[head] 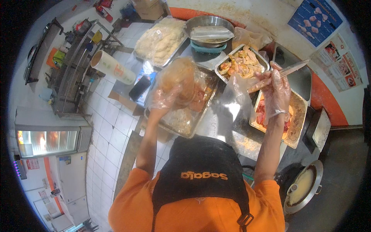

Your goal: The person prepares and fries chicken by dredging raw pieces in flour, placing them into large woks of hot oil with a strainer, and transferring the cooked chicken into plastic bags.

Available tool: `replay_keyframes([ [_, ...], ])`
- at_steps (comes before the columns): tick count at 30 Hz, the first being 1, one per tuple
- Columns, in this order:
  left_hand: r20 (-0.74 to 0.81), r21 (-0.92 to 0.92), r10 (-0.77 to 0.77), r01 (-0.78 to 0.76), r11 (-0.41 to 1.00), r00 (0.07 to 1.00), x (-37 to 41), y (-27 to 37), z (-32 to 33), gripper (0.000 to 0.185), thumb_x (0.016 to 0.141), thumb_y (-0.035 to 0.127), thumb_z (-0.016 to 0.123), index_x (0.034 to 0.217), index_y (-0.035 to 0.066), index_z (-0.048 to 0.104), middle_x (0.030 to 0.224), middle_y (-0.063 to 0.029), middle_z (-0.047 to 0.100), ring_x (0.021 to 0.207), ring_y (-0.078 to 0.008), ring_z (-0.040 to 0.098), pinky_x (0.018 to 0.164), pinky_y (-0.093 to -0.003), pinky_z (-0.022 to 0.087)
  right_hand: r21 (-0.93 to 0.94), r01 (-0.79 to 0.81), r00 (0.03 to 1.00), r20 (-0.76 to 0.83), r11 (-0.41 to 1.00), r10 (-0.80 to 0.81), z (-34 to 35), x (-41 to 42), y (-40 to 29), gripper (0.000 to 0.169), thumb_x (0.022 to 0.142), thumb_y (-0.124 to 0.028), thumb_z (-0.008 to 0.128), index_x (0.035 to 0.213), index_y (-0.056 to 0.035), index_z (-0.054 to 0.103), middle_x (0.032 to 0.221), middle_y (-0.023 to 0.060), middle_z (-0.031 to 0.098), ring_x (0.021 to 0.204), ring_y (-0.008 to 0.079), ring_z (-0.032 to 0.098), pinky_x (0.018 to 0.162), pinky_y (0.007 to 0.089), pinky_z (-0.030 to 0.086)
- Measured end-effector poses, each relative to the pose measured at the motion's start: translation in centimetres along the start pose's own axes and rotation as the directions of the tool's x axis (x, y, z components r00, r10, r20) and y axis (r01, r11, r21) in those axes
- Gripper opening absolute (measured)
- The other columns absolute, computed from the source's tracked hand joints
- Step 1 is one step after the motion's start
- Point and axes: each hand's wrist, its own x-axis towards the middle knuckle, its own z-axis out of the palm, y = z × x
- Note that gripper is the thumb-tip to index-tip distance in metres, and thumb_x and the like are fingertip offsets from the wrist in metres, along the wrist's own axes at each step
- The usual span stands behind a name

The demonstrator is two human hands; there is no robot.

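My left hand, in a clear plastic glove, grips a clear plastic bag with brownish contents, above a metal tray. A reddish-brown piece shows beside the bag; I cannot tell whether it is inside. My right hand, also gloved, holds a narrow knife-like tool pointing up and right. A thin clear plastic bag hangs just left of that hand; whether the fingers touch it is unclear. Beneath the right hand sits a metal pan of red raw meat.
Behind stand a foil tray of raw chicken pieces, a tray of pale flour or breading and a steel bowl. At left are a phone and a tall paper cup or bucket. A wok of oil stands at right.
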Motion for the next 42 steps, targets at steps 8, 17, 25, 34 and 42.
replay_keyframes([
  [8, -0.006, -0.003, 0.086, -0.086, 0.996, 0.996, 0.2, -0.6, 0.2, 0.043, 0.088, 0.029, 0.077, 0.117, -0.001, 0.066, 0.103, -0.0118, 0.074, 0.091, -0.0191, 0.069, 0.080, -0.0345, 0.053, -0.276, -0.316, 0.948, -0.046, 0.908, 0.316, -2.7, -0.2, 0.4, 0.047, 0.099, -0.039, 0.063, 0.132, -0.0054, 0.062, 0.082, -0.0009, 0.053, 0.074, 0.0122, 0.059, 0.065, 0.0276, 0.050],
  [17, 0.059, -0.070, 0.068, -0.063, 0.996, 0.996, 0.0, -0.2, 0.1, 0.039, 0.088, 0.027, 0.076, 0.114, -0.001, 0.067, 0.104, -0.0123, 0.073, 0.090, -0.0200, 0.068, 0.079, -0.0357, 0.053, -0.198, -0.347, 0.936, -0.005, 0.917, 0.353, -7.3, -2.1, 0.9, 0.077, 0.087, 0.005, 0.058, 0.155, -0.0060, 0.021, 0.108, 0.0037, 0.048, 0.108, 0.0258, 0.061, 0.077, 0.0362, 0.060],
  [25, 0.030, -0.064, 0.090, -0.087, 0.994, 0.996, 0.2, -0.9, 0.6, 0.035, 0.089, 0.023, 0.076, 0.115, 0.001, 0.068, 0.103, -0.0106, 0.073, 0.090, -0.0184, 0.067, 0.080, -0.0348, 0.052, -0.303, -0.314, 0.948, -0.044, 0.900, 0.316, -11.0, -1.2, 4.1, 0.051, 0.089, 0.003, 0.063, 0.137, -0.0014, 0.047, 0.112, 0.0076, 0.059, 0.100, 0.0219, 0.065, 0.080, 0.0315, 0.056],
  [34, 0.066, -0.037, 0.023, -0.021, 0.999, 0.998, 0.1, -0.5, 0.4, 0.034, 0.090, 0.021, 0.076, 0.116, 0.000, 0.069, 0.105, -0.0081, 0.074, 0.093, -0.0146, 0.067, 0.083, -0.0318, 0.052, 0.080, -0.477, 0.870, -0.096, 0.875, 0.483, -10.1, -3.2, 4.1, 0.029, 0.096, -0.028, 0.067, 0.106, -0.0012, 0.060, 0.085, 0.0097, 0.065, 0.087, 0.0258, 0.067, 0.083, 0.0414, 0.056],
  [42, 0.057, -0.156, 0.056, -0.047, 0.987, 0.997, 0.1, -0.4, 0.9, 0.040, 0.088, 0.025, 0.077, 0.119, 0.000, 0.067, 0.106, -0.0101, 0.073, 0.094, -0.0169, 0.067, 0.083, -0.0329, 0.052, 0.237, -0.366, 0.913, -0.099, 0.900, 0.397, -8.1, -3.1, 3.1, 0.039, 0.099, -0.033, 0.063, 0.121, -0.0032, 0.049, 0.087, 0.0082, 0.059, 0.087, 0.0254, 0.064, 0.083, 0.0458, 0.059],
])
